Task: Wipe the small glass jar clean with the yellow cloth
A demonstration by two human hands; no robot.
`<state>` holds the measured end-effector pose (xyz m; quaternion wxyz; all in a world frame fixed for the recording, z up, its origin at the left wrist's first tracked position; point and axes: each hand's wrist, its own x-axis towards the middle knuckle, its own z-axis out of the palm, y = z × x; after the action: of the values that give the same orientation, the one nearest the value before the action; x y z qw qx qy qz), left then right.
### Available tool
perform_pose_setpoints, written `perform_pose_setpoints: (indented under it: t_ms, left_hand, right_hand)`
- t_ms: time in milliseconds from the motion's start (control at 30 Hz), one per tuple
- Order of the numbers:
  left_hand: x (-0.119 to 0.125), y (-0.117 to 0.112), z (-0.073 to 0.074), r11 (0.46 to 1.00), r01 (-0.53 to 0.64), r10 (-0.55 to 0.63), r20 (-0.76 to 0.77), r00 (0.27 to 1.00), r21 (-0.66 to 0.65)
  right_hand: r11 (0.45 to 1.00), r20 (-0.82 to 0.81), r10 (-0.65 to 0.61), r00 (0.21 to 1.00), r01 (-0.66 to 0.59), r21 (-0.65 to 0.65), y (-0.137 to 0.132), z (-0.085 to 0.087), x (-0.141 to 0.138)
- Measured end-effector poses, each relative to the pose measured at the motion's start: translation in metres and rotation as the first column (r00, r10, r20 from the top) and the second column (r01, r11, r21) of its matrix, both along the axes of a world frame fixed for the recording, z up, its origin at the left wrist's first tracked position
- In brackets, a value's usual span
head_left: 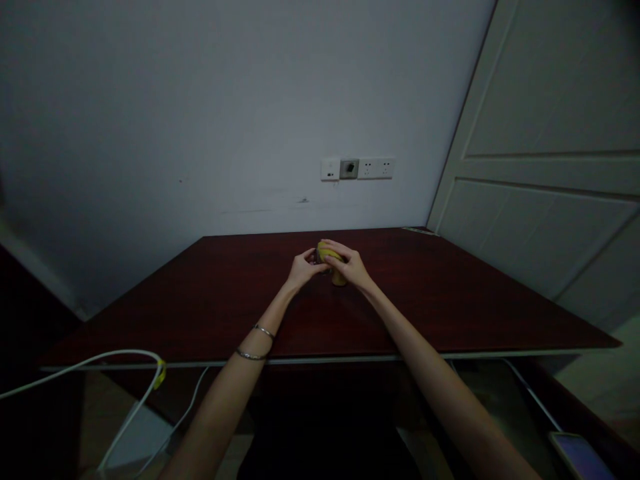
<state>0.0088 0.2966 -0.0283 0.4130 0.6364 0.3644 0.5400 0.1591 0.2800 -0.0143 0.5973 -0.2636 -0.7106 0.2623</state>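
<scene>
Fingers of the right hand (354,269) clasp a rounded yellow object (327,253), stubby tan cylinder (339,279) upright below them; left hand (301,271) curls just left, can't tell if gripping tbh.

A dark red table (480,307) stands against a pale wall (210,107). On the wall above the table's far edge sits a row of plates: a white plate (330,170), a grey plate (349,175) with a dark fitting, and two white sockets (377,168). A dark smudge (303,200) marks the wall just over that edge. A panelled white door (545,100) rises at the table's right side. A thick white cable (125,351) with a yellow tag (160,375) loops by the table's front left corner; a thinner cable (193,401) hangs below its front edge. Beyond the front right, lower than the tabletop, lies a device with a lit screen (583,457).
</scene>
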Motion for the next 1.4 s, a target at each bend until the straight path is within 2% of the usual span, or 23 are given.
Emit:
perform_pose_setpoints:
  t_ms: [67, 133, 300, 367, 467, 567, 767, 833, 1000, 1067, 1233, 1400]
  left_hand:
    - [-0.001, 0.003, -0.003, 0.999, -0.01, 0.012, -0.05, 0.999, 0.047]
    - [-0.002, 0.005, -0.006, 0.995, 0.002, 0.008, -0.098, 0.995, 0.1]
    - [-0.004, 0.007, -0.012, 0.986, -0.056, 0.086, -0.186, 0.979, 0.159]
    - [-0.004, 0.008, -0.012, 0.982, -0.099, 0.13, -0.194, 0.972, 0.164]
    - [-0.005, 0.007, -0.01, 0.976, -0.128, 0.166, -0.216, 0.962, 0.179]
    - [-0.005, 0.006, -0.008, 0.972, -0.123, 0.172, -0.248, 0.953, 0.198]
    - [-0.003, 0.004, -0.009, 0.973, -0.11, 0.153, -0.208, 0.966, 0.203]
    - [-0.004, 0.005, -0.009, 0.971, -0.113, 0.157, -0.21, 0.965, 0.21]
    - [-0.004, 0.004, -0.008, 0.963, -0.114, 0.174, -0.238, 0.956, 0.244]
    - [-0.003, 0.003, -0.008, 0.961, -0.099, 0.162, -0.239, 0.957, 0.258]
    - [-0.003, 0.003, -0.008, 0.967, -0.054, 0.111, -0.223, 0.968, 0.249]
    - [-0.004, 0.004, -0.01, 0.976, 0.008, 0.036, -0.196, 0.98, 0.218]
  right_hand:
    - [0.997, 0.125, 0.011, 0.992, -0.021, 0.077, -0.002, 0.006, 0.0]
    - [0.995, 0.183, -0.028, 0.983, 0.01, 0.101, 0.001, 0.012, 0.0]
    - [0.971, 0.255, -0.239, 0.937, 0.226, 0.081, 0.018, 0.021, -0.001]
    - [0.968, 0.302, -0.248, 0.921, 0.226, 0.105, 0.017, 0.021, -0.002]
    - [0.976, 0.353, -0.193, 0.915, 0.142, 0.165, 0.009, 0.02, -0.003]
    - [0.972, 0.37, -0.187, 0.91, 0.118, 0.202, 0.002, 0.019, -0.005]
    - [0.937, 0.306, -0.347, 0.886, 0.314, 0.154, 0.011, 0.02, -0.006]
    - [0.945, 0.311, -0.325, 0.893, 0.293, 0.146, 0.011, 0.02, -0.005]
    - [0.973, 0.355, -0.194, 0.915, 0.133, 0.19, 0.001, 0.018, -0.002]
    - [0.972, 0.337, -0.204, 0.919, 0.149, 0.183, 0.0, 0.018, -0.002]
    - [0.966, 0.21, -0.257, 0.943, 0.249, 0.062, 0.014, 0.016, -0.002]
    - [0.961, -0.103, -0.156, 0.982, 0.126, -0.247, 0.031, 0.002, 0.005]
